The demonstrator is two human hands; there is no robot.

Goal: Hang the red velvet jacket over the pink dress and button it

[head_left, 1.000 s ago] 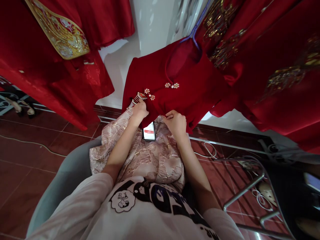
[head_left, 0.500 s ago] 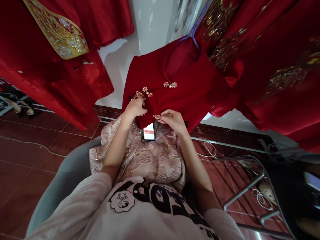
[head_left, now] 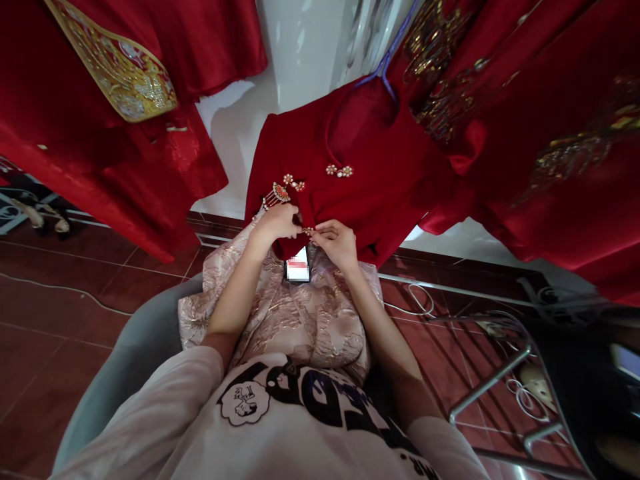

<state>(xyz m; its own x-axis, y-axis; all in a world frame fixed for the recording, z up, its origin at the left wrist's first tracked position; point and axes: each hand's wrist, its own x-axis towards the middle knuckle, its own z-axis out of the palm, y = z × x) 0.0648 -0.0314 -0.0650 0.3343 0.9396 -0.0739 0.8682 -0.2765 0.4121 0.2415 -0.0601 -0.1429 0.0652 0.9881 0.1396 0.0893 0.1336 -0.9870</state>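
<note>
A dark red dress point(head_left: 360, 207) hangs in front of me on a purple hanger point(head_left: 384, 70), its hem over my lap. Its front opening carries beaded flower frog buttons: one below the neckline point(head_left: 340, 171), another pair of flowers point(head_left: 294, 182) farther left. A fan-shaped tassel brooch point(head_left: 280, 193) shows just above my left hand point(head_left: 277, 223). Between my two hands is a lower frog button point(head_left: 308, 231). My right hand point(head_left: 338, 244) pinches its right end, while my left fingertips close on its left end. Fingers partly cover it.
A lit phone point(head_left: 298, 265) lies on the shiny pink brocade cloth point(head_left: 320, 320) across my lap. More red embroidered garments point(head_left: 195, 47) hang at both sides. A grey chair point(head_left: 130, 353) is under me; a metal-framed chair point(head_left: 493, 380) stands at right, a person beside it.
My left hand has moved down and right from the brooch to the lower frog button, uncovering the brooch. My right hand has shifted slightly left, still pinching the button.
</note>
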